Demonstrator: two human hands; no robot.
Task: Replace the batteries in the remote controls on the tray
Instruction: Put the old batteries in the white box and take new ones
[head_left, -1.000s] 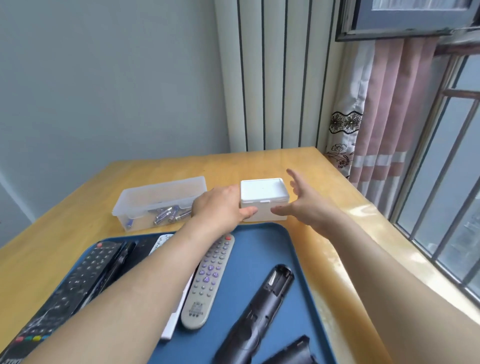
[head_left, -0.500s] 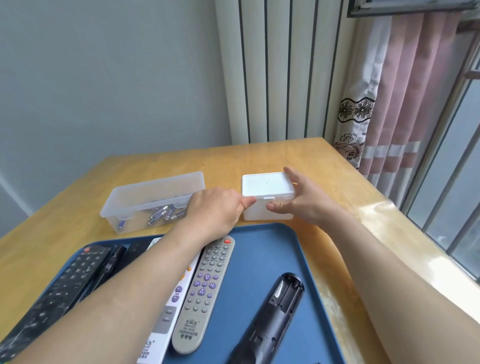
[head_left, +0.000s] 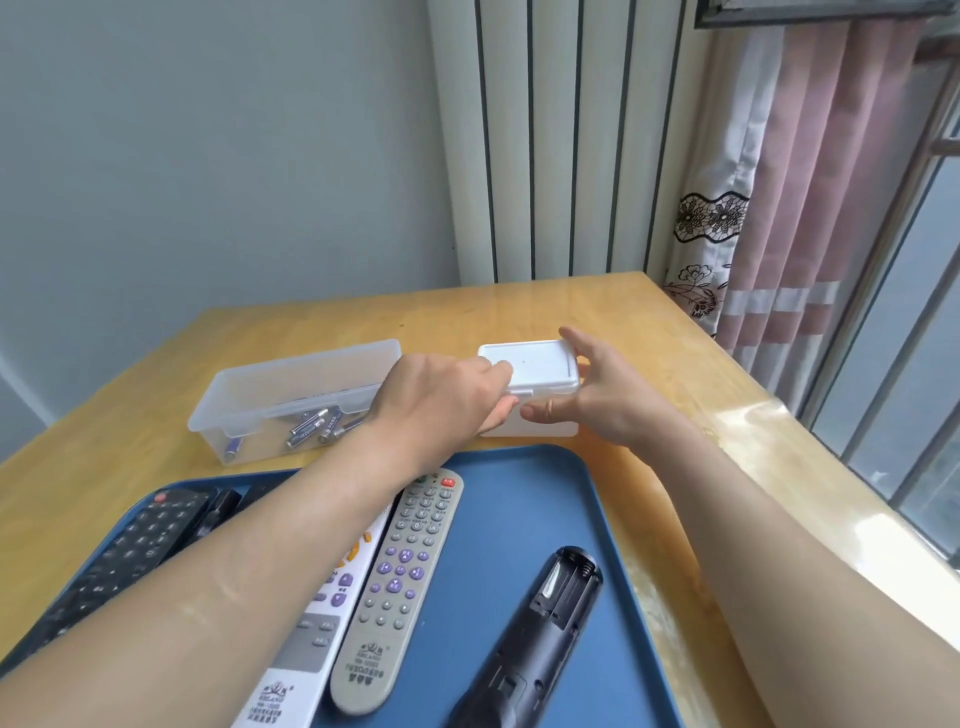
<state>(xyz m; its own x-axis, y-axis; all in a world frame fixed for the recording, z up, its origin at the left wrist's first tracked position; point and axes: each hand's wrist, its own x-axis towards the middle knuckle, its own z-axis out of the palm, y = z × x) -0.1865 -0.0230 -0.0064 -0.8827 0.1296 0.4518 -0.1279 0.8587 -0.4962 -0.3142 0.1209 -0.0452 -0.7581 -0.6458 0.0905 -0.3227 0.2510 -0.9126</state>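
Wooden table (head_left: 649, 322), white box (head_left: 540, 364) beyond the blue tray (head_left: 519, 509), left hand (head_left: 441, 400) and right hand (head_left: 608, 400) both gripping it.

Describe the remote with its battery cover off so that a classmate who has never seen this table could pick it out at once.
Start at the blue tray on the wooden table. On its right side lies a black remote. Unlike the grey remote beside it, which shows its buttons, it lies face down with its battery bay uncovered.

One tray (head_left: 524, 525); one clear box (head_left: 291, 382); one white box (head_left: 537, 364); two hands (head_left: 441, 400); five remotes (head_left: 400, 587) showing; roughly five batteries (head_left: 311, 423), count unclear.
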